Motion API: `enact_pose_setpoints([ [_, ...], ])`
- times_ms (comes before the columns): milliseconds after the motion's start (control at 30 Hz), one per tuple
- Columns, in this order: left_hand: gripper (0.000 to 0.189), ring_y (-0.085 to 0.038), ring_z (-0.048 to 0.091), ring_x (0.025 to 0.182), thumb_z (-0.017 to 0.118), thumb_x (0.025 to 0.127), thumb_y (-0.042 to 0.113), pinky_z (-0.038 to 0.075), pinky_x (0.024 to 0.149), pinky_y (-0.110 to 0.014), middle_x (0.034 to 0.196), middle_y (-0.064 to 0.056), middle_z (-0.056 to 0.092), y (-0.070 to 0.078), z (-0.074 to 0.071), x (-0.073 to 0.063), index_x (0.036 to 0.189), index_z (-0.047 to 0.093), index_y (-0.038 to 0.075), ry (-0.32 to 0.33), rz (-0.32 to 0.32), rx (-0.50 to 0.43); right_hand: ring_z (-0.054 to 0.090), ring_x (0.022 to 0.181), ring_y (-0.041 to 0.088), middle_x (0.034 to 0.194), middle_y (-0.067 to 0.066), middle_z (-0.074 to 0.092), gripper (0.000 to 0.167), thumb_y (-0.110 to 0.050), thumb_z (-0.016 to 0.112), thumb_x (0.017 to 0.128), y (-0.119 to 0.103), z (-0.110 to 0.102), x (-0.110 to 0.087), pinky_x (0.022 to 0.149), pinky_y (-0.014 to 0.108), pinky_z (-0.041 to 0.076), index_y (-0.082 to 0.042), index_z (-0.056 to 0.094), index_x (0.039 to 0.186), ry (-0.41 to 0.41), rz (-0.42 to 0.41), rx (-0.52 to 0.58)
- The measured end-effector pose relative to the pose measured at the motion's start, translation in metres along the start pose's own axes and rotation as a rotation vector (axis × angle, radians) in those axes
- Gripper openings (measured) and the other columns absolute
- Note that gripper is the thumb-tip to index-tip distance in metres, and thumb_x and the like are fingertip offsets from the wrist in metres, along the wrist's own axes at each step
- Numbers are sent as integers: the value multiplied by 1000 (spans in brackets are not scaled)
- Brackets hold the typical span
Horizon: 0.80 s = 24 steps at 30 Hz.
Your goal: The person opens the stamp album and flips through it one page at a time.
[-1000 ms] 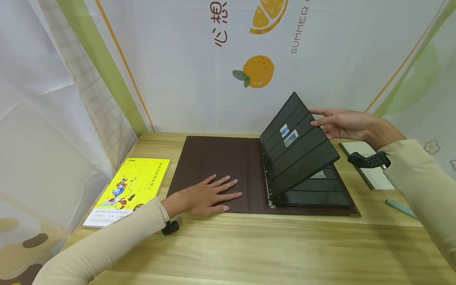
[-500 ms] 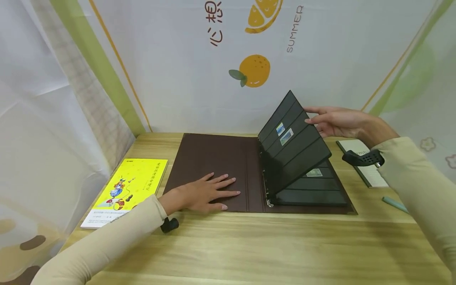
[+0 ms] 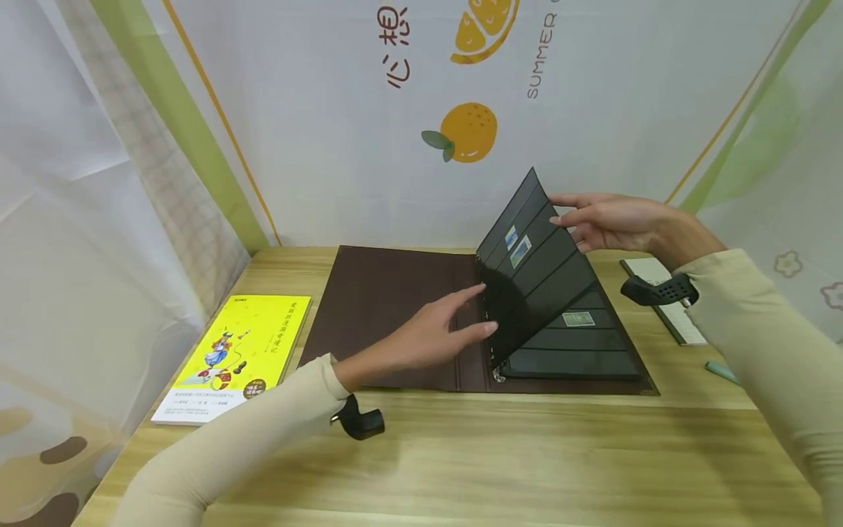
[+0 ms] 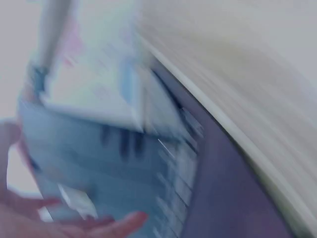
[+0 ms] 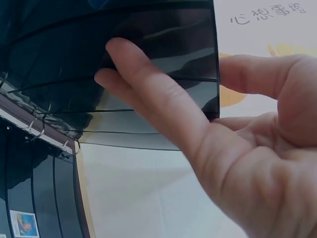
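A brown stamp album (image 3: 395, 293) lies open on the wooden table, its black strip pages on metal rings at the right. My right hand (image 3: 622, 219) holds a page (image 3: 566, 252) by its outer edge, tilted up. In the right wrist view, two fingers (image 5: 163, 94) lie along one side of that page and the thumb is at its edge. Two small stamps (image 3: 520, 251) show on the raised page; another stamp (image 3: 578, 319) is on the page below. My left hand (image 3: 428, 333), thumb and forefinger extended, reaches to the raised page near the rings; contact is unclear. The left wrist view is blurred.
A yellow book (image 3: 250, 337) lies left of the album. To the right are a notebook (image 3: 685, 322), partly behind my right wrist, and a pale green pen-like object (image 3: 722, 372). A printed white curtain (image 3: 369, 183) hangs behind the table.
My left hand has lifted from the brown cover and moved right to the raised page. My right hand has shifted slightly left, with the page leaning further that way.
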<state>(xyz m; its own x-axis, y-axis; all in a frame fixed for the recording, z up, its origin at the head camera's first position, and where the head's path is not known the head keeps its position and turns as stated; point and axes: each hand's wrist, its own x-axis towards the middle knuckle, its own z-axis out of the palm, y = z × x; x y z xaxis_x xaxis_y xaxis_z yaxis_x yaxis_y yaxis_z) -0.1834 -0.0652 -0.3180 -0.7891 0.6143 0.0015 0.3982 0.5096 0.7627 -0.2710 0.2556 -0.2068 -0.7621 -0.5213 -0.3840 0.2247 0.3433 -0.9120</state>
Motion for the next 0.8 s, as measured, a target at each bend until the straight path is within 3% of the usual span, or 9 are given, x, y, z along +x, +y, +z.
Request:
enact_pose_setpoints([
  [133, 65, -23, 39, 150, 60, 99, 48, 48, 109, -48, 165, 2, 34, 48, 4, 14, 157, 35, 35, 82, -82, -335, 68, 84, 5, 168, 22, 7, 76, -19, 40, 110, -4, 5, 1, 79, 25, 59, -23, -16, 162, -3, 5, -34],
  [267, 66, -25, 37, 151, 63, 99, 43, 53, 102, -48, 165, -3, 32, 78, 5, 27, 158, 35, 31, 106, -124, -500, 71, 107, 15, 165, 27, 14, 75, -17, 37, 111, -9, 11, 2, 91, 32, 59, -21, -18, 162, -23, 2, -40],
  [400, 67, -24, 34, 152, 62, 100, 41, 47, 110, -50, 166, -1, 30, 99, 6, 36, 159, 33, 27, 113, -155, -494, 70, 114, 21, 164, 29, 17, 76, -14, 37, 110, -13, 15, 3, 92, 35, 59, -21, -19, 161, -38, 15, -34],
  [500, 69, -22, 32, 153, 61, 100, 43, 40, 116, -52, 168, 1, 28, 109, 7, 43, 160, 31, 25, 123, -181, -450, 70, 113, 19, 167, 26, 8, 78, -16, 38, 110, -16, 18, 4, 91, 33, 59, -21, -20, 161, -49, 18, -51],
  [633, 71, -23, 34, 152, 59, 100, 45, 40, 116, -49, 167, 1, 29, 115, 9, 50, 161, 29, 23, 143, -217, -407, 70, 113, 18, 168, 25, 3, 79, -17, 39, 110, -20, 22, 5, 91, 32, 59, -22, -21, 161, -61, 20, -60],
  [800, 73, -23, 33, 153, 56, 102, 45, 40, 117, -48, 167, -2, 29, 115, 8, 56, 162, 25, 18, 156, -216, -351, 69, 115, 18, 168, 24, 7, 81, -20, 42, 110, -24, 26, 6, 92, 32, 58, -22, -21, 161, -54, 34, -83],
])
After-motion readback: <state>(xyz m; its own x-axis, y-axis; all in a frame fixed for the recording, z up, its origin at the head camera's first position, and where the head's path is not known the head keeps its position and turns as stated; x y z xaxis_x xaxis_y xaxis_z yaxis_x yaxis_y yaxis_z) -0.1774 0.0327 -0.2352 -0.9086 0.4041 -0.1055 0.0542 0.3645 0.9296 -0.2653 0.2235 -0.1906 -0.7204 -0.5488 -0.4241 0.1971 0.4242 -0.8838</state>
